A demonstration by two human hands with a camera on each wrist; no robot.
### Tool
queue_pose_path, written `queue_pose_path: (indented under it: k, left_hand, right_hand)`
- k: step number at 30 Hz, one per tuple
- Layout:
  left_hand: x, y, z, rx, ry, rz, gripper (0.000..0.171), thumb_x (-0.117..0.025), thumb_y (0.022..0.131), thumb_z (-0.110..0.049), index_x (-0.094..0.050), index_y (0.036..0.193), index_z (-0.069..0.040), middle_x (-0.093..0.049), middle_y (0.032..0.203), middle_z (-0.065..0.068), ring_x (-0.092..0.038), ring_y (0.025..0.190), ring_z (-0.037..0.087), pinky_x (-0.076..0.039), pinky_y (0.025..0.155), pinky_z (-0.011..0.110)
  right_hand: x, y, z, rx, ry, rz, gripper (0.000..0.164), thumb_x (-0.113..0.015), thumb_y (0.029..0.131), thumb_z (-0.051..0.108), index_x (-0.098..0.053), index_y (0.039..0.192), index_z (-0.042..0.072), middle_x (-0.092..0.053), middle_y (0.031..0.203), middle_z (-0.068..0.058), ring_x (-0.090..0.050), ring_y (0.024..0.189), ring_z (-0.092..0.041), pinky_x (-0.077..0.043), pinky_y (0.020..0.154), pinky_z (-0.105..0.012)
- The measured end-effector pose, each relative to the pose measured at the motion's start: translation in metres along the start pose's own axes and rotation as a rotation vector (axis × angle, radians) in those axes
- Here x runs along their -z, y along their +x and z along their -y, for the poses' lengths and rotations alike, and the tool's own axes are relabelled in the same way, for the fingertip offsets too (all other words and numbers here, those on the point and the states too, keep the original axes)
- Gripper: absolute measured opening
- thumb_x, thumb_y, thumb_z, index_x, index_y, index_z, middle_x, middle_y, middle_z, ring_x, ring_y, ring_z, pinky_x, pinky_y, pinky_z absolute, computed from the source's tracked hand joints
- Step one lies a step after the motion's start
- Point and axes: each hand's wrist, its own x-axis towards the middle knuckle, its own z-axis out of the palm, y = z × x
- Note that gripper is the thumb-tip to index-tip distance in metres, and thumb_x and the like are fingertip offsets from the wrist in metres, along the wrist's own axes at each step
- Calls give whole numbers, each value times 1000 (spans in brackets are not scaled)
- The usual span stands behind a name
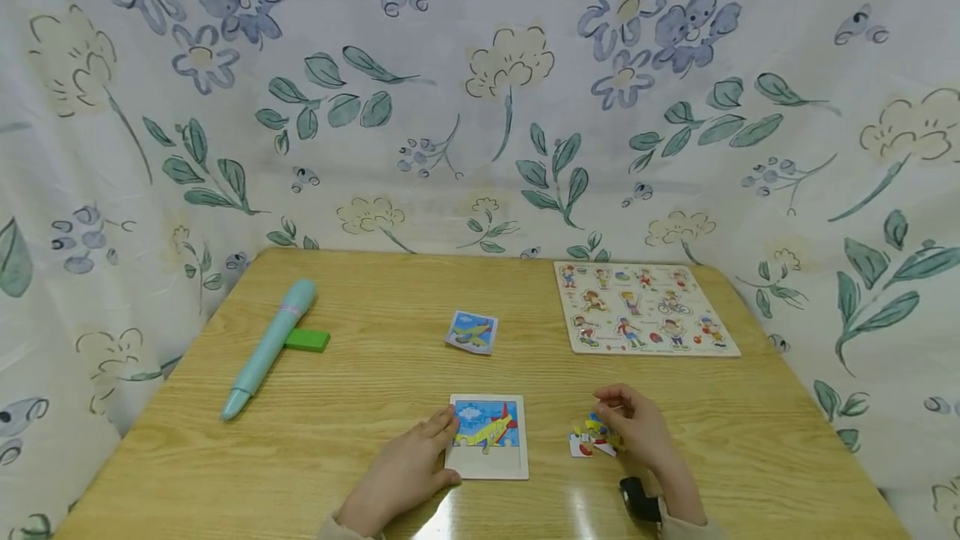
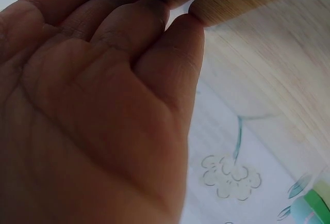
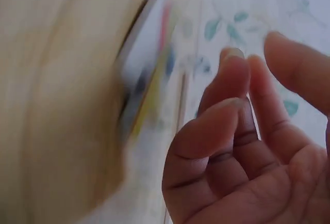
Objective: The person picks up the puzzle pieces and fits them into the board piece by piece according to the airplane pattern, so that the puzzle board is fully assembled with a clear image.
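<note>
A small jigsaw board (image 1: 491, 465) with a yellow and red airplane on blue sky lies near the table's front. Its upper part is filled with pieces, and the lower strip shows bare. My left hand (image 1: 408, 465) rests at the board's left side, fingers extended to its edge and thumb near the lower left corner. To the right of the board sits a little heap of loose jigsaw pieces (image 1: 581, 446). Over that heap hovers my right hand (image 1: 637, 432); in the right wrist view its fingers (image 3: 206, 136) are loosely bent, the thumb is apart, and nothing is between them.
A picture card (image 1: 472, 332) with the same airplane lies behind the board. At the back right is a larger peg puzzle board (image 1: 645, 307) with sports figures. On the left, a teal pen-shaped object (image 1: 273, 348) lies against a green block (image 1: 307, 341). A floral curtain (image 1: 450, 123) hangs behind.
</note>
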Motion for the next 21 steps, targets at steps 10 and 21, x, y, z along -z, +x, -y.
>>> queue_pose_path:
  k: [10,21]
  left_hand:
    - [-3,1,2,-15,-2,-14,77,-75,79,-42,-52,136,4,-47,147,18,-53,129,35,-51,100,48]
    - [-5,2,3,-6,4,-8,77,-75,79,-43,-52,137,3,-47,147,17,-52,130,33,-50,100,47]
  right_hand:
    - [11,-5,-12,14,-124,66,34,-73,81,0,-64,113,-1,-67,102,-10,-54,74,-8,-46,63,-19]
    - [18,-6,-16,186,-152,254,52,-82,76,17,-60,119,-2,-61,111,-13,-42,79,-6,-38,66,-18]
